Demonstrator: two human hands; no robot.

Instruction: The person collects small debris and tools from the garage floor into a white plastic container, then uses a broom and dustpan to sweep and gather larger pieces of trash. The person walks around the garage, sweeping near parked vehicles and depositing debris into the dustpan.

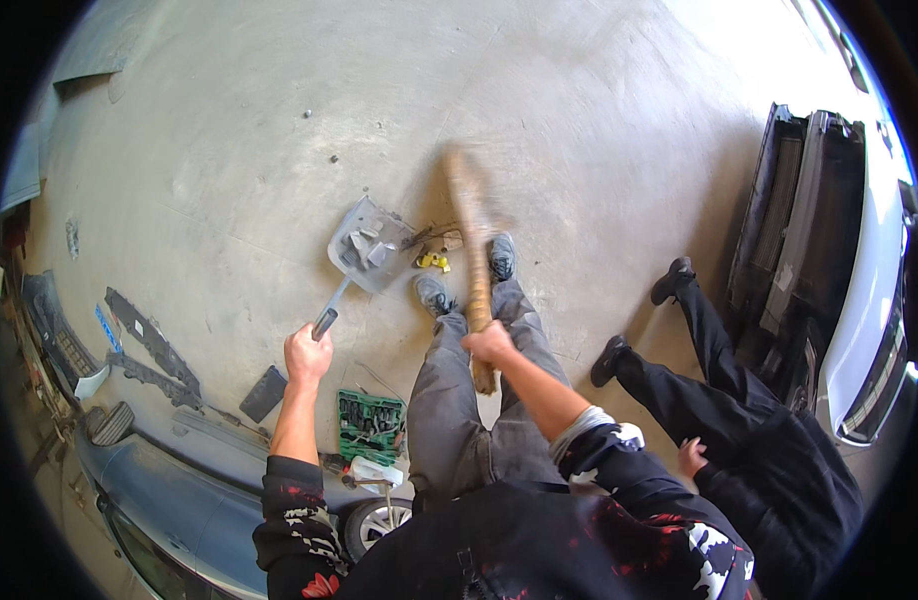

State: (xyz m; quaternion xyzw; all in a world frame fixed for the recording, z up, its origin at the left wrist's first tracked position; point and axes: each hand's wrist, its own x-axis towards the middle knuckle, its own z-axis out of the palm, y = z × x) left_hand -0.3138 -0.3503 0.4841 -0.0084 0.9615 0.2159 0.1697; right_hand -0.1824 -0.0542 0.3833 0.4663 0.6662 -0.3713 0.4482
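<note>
My left hand [307, 353] is closed round the dark grip of a grey dustpan [340, 240], which lies on the floor ahead and left of my feet. Pale grey broken pieces [367, 246] sit in the pan. A straw broom [468, 205] is in my right hand [491, 343], its handle end near my thighs and its far end smeared by motion. Between the pan and the broom lie dark twig-like scraps [436, 236]. A yellow object [432, 262] lies between the pan and my shoes.
Another person in black [749, 420] is at my right, beside dark car panels [779, 230] and a white bumper [859, 340]. At left are black plastic strips [154, 345] and a blue-grey car [179, 500]. A green tool case [371, 425] lies beside my leg. Small bits [333, 159] dot the floor ahead.
</note>
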